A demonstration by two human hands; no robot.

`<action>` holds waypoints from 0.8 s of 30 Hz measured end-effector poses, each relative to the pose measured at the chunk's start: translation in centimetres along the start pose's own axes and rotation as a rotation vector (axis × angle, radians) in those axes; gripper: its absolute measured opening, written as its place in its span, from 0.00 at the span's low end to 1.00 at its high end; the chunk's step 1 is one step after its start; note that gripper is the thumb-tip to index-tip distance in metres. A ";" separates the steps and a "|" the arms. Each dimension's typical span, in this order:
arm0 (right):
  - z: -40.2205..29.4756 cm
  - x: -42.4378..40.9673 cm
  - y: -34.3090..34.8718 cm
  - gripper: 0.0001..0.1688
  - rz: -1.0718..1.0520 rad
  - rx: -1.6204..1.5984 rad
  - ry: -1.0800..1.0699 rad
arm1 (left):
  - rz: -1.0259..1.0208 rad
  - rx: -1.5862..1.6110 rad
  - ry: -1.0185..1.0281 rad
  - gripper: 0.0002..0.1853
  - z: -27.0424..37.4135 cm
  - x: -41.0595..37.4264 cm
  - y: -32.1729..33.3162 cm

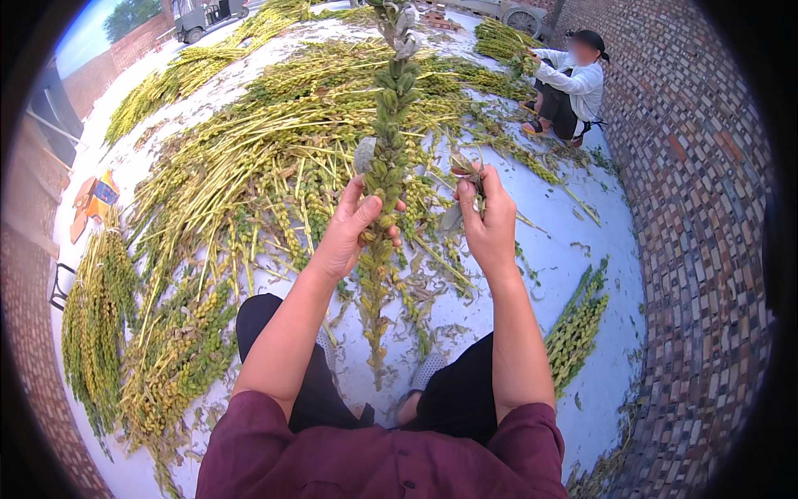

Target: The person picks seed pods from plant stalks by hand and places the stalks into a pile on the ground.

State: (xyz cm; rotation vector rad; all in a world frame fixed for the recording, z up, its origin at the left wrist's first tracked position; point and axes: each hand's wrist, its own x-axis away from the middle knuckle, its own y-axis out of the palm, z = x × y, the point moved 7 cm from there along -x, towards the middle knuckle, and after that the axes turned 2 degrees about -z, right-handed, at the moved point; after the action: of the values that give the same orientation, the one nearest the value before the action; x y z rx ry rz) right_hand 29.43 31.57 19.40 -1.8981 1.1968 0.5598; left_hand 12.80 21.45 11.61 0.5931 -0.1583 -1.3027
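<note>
My left hand (352, 227) is closed around a long plant stalk (389, 153) thick with green and yellowish seed pods, its thumb in front and fingertips showing on the far side. The stalk stands nearly upright before me, its yellower narrow end hanging between my knees and its greyer, withered end at the picture's top. To the right, apart from the stalk, my right hand (487, 209) pinches a few dry, withered leaves (475, 181) between thumb and fingers. Beyond both hands lies a broad heap of cut pod-bearing stalks (249, 143).
Another person (570, 87) squats at the upper right beside a brick wall (692, 187), handling stalks. A tied bundle (100, 299) lies at the left, a small bunch of stalks (576, 330) at my right. Leaf scraps litter the pale ground. A three-wheeled vehicle (202, 19) stands far off.
</note>
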 end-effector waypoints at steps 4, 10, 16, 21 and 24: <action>-5.4 -0.3 0.7 0.19 0.039 0.153 -0.281 | 0.045 -0.074 -0.015 0.30 -1.2 0.4 1.2; -6.0 -0.7 1.5 0.18 0.019 0.198 -0.282 | -0.046 -0.187 0.084 0.33 -1.3 0.8 2.3; -7.1 1.3 3.2 0.15 -0.234 0.149 -0.389 | 0.104 -0.591 0.184 0.34 -1.8 0.4 -0.3; -3.8 0.0 -0.9 0.12 0.065 -0.211 -0.103 | 0.172 -0.554 0.118 0.38 -3.3 0.1 -1.2; -0.2 -0.4 -3.5 0.09 0.250 -0.360 0.142 | 0.217 -0.685 0.224 0.39 -2.6 0.3 -0.5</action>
State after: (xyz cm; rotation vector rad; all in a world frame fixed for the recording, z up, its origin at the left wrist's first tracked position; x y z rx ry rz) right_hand 32.34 32.35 21.17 -2.1280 1.5202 0.8325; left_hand 13.64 21.94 9.08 0.1228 0.3892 -0.9859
